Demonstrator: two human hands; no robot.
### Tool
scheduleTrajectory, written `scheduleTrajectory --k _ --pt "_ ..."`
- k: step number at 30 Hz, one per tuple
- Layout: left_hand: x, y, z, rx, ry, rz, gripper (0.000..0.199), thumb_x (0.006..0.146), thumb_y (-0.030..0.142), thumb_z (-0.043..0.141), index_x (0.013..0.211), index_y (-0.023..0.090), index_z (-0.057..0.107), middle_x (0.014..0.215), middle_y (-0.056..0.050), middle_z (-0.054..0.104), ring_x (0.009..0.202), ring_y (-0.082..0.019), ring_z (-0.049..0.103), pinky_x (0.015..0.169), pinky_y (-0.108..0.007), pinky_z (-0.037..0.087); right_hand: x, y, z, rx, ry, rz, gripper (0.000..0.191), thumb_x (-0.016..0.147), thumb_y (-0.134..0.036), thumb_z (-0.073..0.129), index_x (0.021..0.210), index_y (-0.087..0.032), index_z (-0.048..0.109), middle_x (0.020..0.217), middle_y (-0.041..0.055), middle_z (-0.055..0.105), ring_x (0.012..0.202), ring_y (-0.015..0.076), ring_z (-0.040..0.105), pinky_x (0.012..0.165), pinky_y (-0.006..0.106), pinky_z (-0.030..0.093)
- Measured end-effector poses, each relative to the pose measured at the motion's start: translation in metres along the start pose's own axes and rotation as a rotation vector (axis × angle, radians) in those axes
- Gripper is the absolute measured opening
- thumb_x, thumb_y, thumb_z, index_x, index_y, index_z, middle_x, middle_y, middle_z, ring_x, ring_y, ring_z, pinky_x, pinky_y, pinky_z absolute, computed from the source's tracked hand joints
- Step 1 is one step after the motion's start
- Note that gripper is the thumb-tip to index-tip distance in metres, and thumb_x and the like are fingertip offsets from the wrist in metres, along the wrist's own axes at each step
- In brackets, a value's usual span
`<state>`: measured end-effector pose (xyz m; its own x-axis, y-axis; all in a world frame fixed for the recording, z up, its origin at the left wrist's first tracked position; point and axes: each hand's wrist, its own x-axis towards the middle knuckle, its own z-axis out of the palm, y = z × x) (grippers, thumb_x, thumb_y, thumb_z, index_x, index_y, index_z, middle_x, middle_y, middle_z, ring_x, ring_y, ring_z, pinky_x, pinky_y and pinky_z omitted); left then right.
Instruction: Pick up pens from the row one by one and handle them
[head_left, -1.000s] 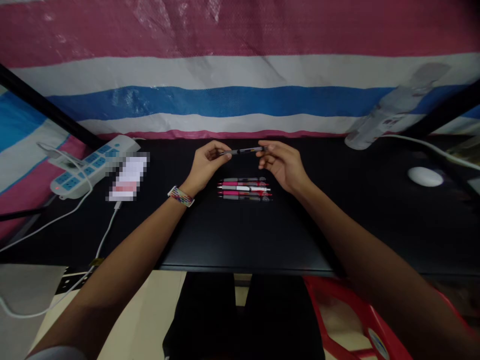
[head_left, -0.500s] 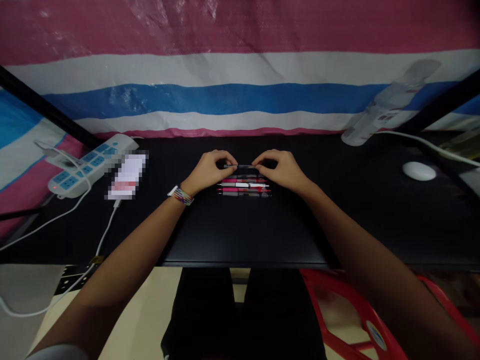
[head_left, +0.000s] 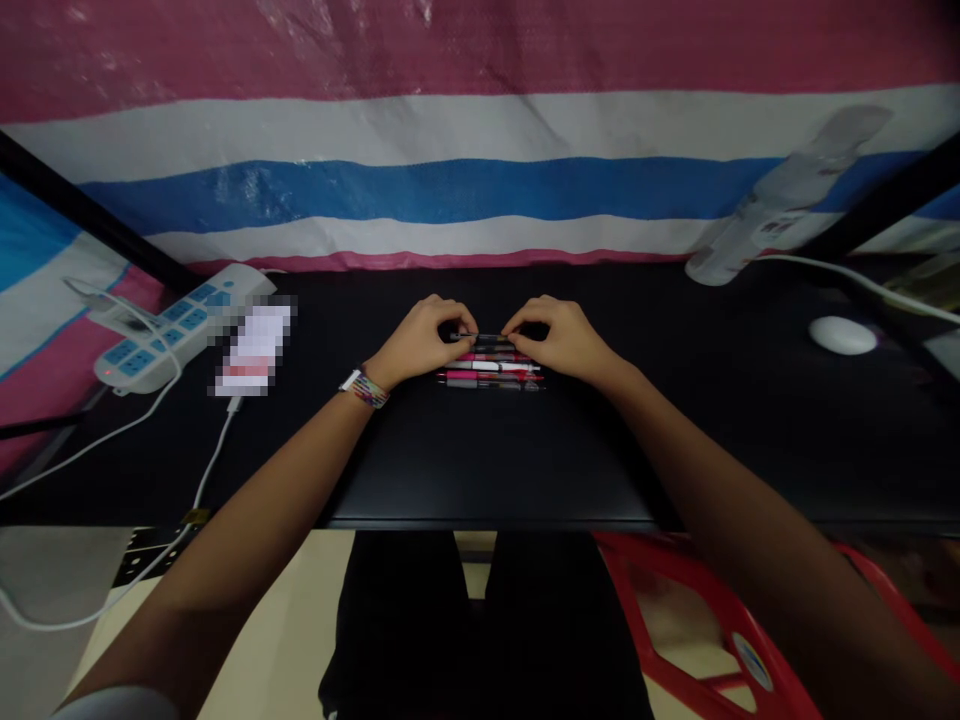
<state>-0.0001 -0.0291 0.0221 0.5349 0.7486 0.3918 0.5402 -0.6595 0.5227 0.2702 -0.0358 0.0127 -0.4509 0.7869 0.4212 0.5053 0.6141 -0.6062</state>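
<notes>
Between my hands a dark pen [head_left: 489, 337] lies level from left to right. My left hand [head_left: 429, 338] pinches its left end between thumb and fingers. The opposite end sits in the pinch of my right hand [head_left: 556, 338]. Just nearer to me, several pens lie side by side in a row, parallel to the held one. Among them are a white pen [head_left: 491, 367], a pen with a pink grip [head_left: 463, 376] and a grey, clear-bodied pen [head_left: 491, 386] at the front. My fingers partly cover the ends of the farther pens.
On the left of the black table [head_left: 480, 465] are a white power strip [head_left: 184, 325] and a blurred-out phone [head_left: 255, 348] with its cable [head_left: 214, 455]. A clear bottle [head_left: 772, 215] and a white mouse [head_left: 843, 336] stand on the right. A striped sheet [head_left: 480, 190] hangs behind.
The dark pen, held at both ends, has come slightly nearer to the row of pens. Both hands keep their pinch. The view has tilted a little.
</notes>
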Motion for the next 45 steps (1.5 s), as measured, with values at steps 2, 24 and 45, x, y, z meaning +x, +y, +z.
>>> scheduleTrajectory --k 2,24,45 --pt "0.0 0.0 0.0 0.0 -0.004 0.013 0.007 0.091 0.024 0.072 0.091 0.024 0.078 0.091 -0.002 0.079 0.091 -0.024 0.069 0.096 -0.043 0.051 0.0 0.0 0.0 -0.005 -0.001 -0.006 0.016 0.09 -0.018 0.073 0.09 -0.026 0.087 0.093 0.0053 0.083 0.093 0.0274 0.074 0.087 0.043 0.055" --pt "0.003 0.03 0.034 -0.484 0.359 -0.285 0.021 0.101 0.021 0.057 0.085 0.022 0.071 0.09 -0.003 0.078 0.091 -0.02 0.074 0.091 -0.034 0.06 -0.006 -0.019 0.048 0.144 0.337 0.293 0.023 0.09 -0.017 0.067 0.098 -0.029 0.085 0.102 0.0048 0.083 0.103 0.0291 0.073 0.1 0.05 0.057" --pt "0.004 0.024 0.039 -0.543 0.484 -0.352 0.014 0.103 0.017 0.056 0.102 0.024 0.067 0.082 -0.001 0.072 0.084 -0.018 0.073 0.086 -0.034 0.058 0.0 -0.029 0.043 0.208 0.249 0.255 0.022 0.091 -0.014 0.065 0.092 -0.027 0.083 0.098 0.0046 0.084 0.098 0.0264 0.077 0.095 0.045 0.06"
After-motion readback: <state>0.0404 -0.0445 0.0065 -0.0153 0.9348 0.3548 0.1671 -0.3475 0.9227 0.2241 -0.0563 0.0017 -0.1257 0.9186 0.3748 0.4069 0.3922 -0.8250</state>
